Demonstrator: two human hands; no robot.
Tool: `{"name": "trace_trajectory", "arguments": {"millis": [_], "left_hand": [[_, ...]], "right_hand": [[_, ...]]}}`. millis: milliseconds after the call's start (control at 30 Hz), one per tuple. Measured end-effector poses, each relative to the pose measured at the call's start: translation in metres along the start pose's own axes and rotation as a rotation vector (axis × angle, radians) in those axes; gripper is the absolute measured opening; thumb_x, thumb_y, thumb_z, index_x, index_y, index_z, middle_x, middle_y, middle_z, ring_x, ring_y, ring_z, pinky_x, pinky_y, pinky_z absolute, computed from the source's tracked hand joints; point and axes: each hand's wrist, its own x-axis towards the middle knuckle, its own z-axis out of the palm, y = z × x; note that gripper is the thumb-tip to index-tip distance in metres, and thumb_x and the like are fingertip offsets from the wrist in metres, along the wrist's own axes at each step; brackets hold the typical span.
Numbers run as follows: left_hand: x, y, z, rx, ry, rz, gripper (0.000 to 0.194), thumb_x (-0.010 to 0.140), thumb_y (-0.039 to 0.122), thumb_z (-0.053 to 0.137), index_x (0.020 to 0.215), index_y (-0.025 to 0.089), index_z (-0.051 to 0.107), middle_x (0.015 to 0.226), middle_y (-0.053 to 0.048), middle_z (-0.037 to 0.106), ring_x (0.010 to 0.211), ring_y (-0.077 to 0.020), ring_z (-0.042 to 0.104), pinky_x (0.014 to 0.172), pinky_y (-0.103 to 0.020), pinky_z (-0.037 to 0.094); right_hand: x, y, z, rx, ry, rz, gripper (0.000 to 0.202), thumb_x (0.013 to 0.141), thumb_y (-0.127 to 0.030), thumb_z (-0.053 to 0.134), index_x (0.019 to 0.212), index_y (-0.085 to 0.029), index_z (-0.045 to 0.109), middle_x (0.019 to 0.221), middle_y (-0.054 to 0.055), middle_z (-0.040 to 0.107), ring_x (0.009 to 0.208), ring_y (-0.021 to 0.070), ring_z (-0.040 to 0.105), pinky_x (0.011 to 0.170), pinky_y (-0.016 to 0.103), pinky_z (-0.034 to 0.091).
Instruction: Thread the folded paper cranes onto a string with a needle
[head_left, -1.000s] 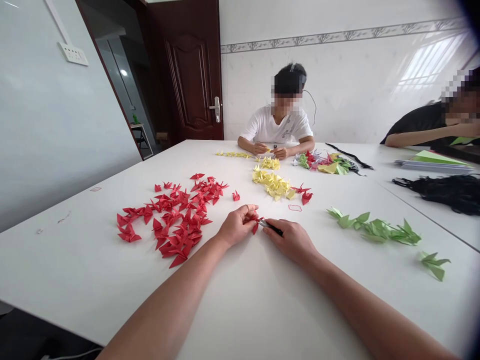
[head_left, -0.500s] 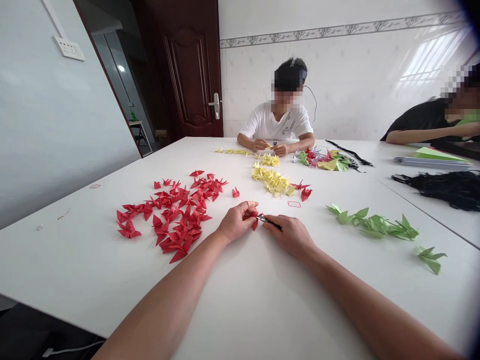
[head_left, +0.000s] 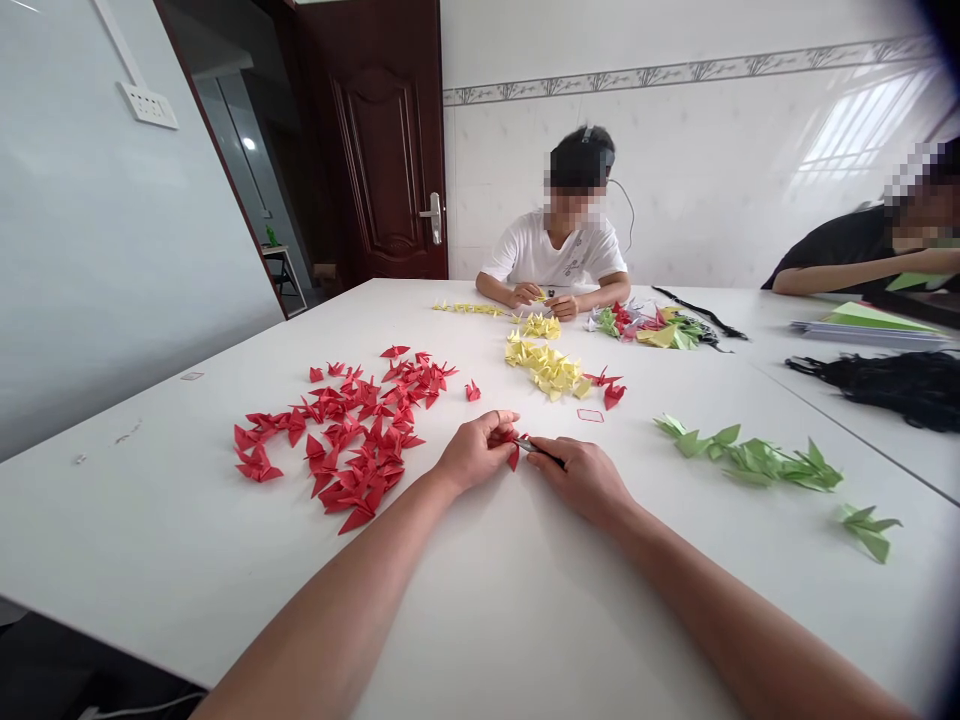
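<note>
My left hand (head_left: 478, 450) is closed, pinching a small red paper crane (head_left: 514, 458) just above the middle of the white table (head_left: 457, 610). In my right hand (head_left: 583, 473) I grip a slim tool (head_left: 529, 446) with a pointed silver tip and a black handle; its exact kind is too small to tell. The tip meets the red paper at my left fingertips, which partly hide the crane. A spread of red paper cranes (head_left: 360, 430) lies left of my left hand. One single red crane (head_left: 472, 391) sits just beyond my hands.
Yellow cranes (head_left: 551, 368) lie ahead, with two red ones beside them. Green cranes (head_left: 780, 462) are on the right, near black cords (head_left: 885, 385) and stacked paper (head_left: 870, 325). Across the table a person (head_left: 555, 250) handles yellow paper; another person (head_left: 847, 250) leans at the right.
The view has tilted up slightly, so everything sits a little lower. My hands keep nearly the same pose, with the tool tip still at the red crane.
</note>
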Motion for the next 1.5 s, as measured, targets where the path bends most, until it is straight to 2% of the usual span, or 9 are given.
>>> {"name": "trace_trajectory", "arguments": {"millis": [200,600,800,933,1033,1100,1167,1333,1500], "left_hand": [[-0.001,0.004,-0.001,0.045,0.003,-0.005,0.04,0.071,0.012,0.055,0.111,0.015,0.054,0.087,-0.004,0.063,0.08,-0.0119,0.06,0.081,-0.028,0.048],[-0.003,0.008,-0.003,0.053,-0.001,-0.013,0.045,0.069,0.004,0.05,0.111,0.015,0.055,0.093,-0.005,0.065,0.087,-0.0125,0.06,0.084,-0.028,0.047],[-0.003,0.009,-0.002,0.043,-0.006,-0.028,0.041,0.071,0.009,0.052,0.111,0.015,0.055,0.095,-0.007,0.066,0.087,-0.0139,0.061,0.084,-0.028,0.047],[-0.003,0.007,-0.003,0.036,0.0,-0.024,0.04,0.071,0.012,0.055,0.111,0.016,0.056,0.095,-0.006,0.066,0.087,-0.0145,0.061,0.084,-0.028,0.047],[-0.003,0.007,-0.003,0.044,-0.005,-0.029,0.039,0.072,0.015,0.055,0.111,0.017,0.056,0.095,-0.006,0.066,0.088,-0.0151,0.061,0.083,-0.029,0.048],[-0.003,0.007,-0.003,0.031,-0.008,-0.033,0.039,0.074,0.016,0.054,0.112,0.017,0.055,0.098,-0.007,0.065,0.091,-0.0158,0.06,0.085,-0.029,0.047],[-0.003,0.007,-0.003,0.016,-0.007,-0.027,0.04,0.075,0.016,0.053,0.115,0.017,0.053,0.102,-0.008,0.064,0.094,-0.0161,0.059,0.087,-0.031,0.046],[-0.003,0.007,-0.001,0.041,0.011,-0.004,0.038,0.076,0.018,0.054,0.114,0.015,0.053,0.095,-0.008,0.065,0.087,-0.0155,0.061,0.082,-0.03,0.047],[-0.005,0.012,0.005,0.039,-0.025,-0.015,0.038,0.076,0.02,0.054,0.113,0.015,0.053,0.087,-0.005,0.064,0.077,-0.013,0.061,0.076,-0.027,0.049]], "right_hand": [[0.0,0.001,0.0,0.007,-0.002,-0.006,0.028,0.084,-0.035,0.042,0.095,-0.03,0.066,0.088,0.002,0.068,0.077,0.0178,0.06,0.061,0.025,0.039],[0.0,0.004,0.002,0.029,-0.005,0.004,0.028,0.083,-0.037,0.042,0.096,-0.031,0.066,0.089,0.002,0.068,0.079,0.0186,0.06,0.063,0.026,0.04],[0.0,0.005,0.003,0.059,0.023,0.0,0.027,0.082,-0.036,0.044,0.094,-0.03,0.067,0.089,0.002,0.069,0.076,0.0186,0.06,0.062,0.026,0.041],[0.0,0.005,0.001,0.17,0.081,0.069,0.032,0.079,-0.045,0.047,0.097,-0.025,0.065,0.081,0.004,0.068,0.069,0.0176,0.059,0.059,0.026,0.042],[-0.001,0.003,-0.001,0.278,0.118,0.13,0.045,0.072,-0.053,0.052,0.101,-0.02,0.062,0.067,0.002,0.063,0.059,0.0152,0.055,0.055,0.025,0.041],[-0.002,0.002,-0.001,0.294,0.104,0.12,0.048,0.069,-0.055,0.055,0.101,-0.019,0.062,0.058,-0.001,0.057,0.052,0.0136,0.051,0.05,0.024,0.039],[-0.003,0.001,0.001,0.266,0.078,0.085,0.046,0.068,-0.052,0.057,0.102,-0.021,0.062,0.056,-0.002,0.056,0.051,0.013,0.049,0.05,0.024,0.038],[-0.004,0.001,0.006,0.204,0.093,-0.019,0.027,0.075,-0.038,0.052,0.093,-0.022,0.064,0.076,0.002,0.066,0.065,0.0151,0.057,0.062,0.026,0.042],[-0.002,0.002,0.007,0.183,0.089,-0.044,0.024,0.078,-0.035,0.046,0.075,-0.02,0.063,0.063,0.001,0.061,0.055,0.0131,0.049,0.054,0.023,0.038]]}}
